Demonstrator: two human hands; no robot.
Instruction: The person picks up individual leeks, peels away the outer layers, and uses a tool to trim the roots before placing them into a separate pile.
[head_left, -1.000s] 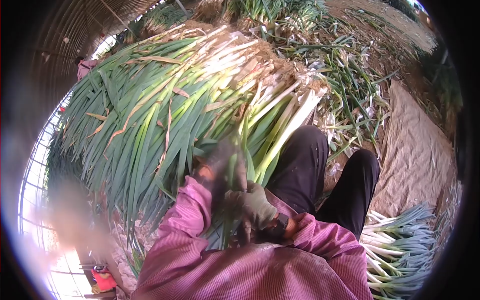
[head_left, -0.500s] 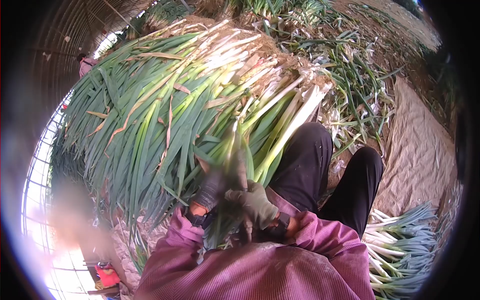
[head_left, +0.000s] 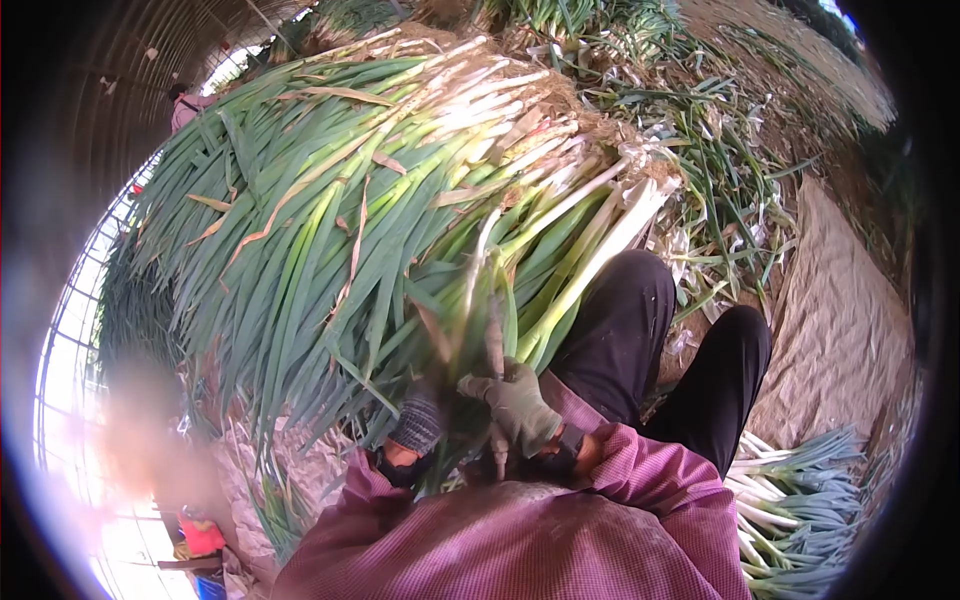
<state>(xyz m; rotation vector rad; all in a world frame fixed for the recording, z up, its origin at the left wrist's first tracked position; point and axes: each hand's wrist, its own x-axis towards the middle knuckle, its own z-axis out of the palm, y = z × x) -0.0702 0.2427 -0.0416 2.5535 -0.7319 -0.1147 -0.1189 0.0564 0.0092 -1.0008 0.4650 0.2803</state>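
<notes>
My right hand (head_left: pixel 516 405), in a pale greenish glove, is closed around a thin, brown, stick-like thing (head_left: pixel 496 345) that stands out above and below the fist. Close beside it on the left is my left hand (head_left: pixel 418 420) in a dark grey knitted glove; its fingers are lost in shadow and blur. A blurred leek (head_left: pixel 478 265) with a pale stem rises just above both hands. Beyond them lies a big heap of leeks (head_left: pixel 330 210), green leaves to the left and white root ends to the upper right. One thick white leek (head_left: pixel 625 235) lies along the heap's near edge.
My dark-trousered knees (head_left: pixel 640 320) are right of the hands. Peeled leeks (head_left: pixel 790 500) lie at lower right, below a brown sheet (head_left: pixel 840 310). Leaf scraps (head_left: pixel 720 170) cover the ground behind. Another person (head_left: pixel 188 108) is at far upper left. A red thing (head_left: pixel 203 535) is at lower left.
The heap appears slightly farther right in view. My left hand has dropped a little towards my body, and the blurred leek above the hands has shifted slightly. My right hand keeps its grip.
</notes>
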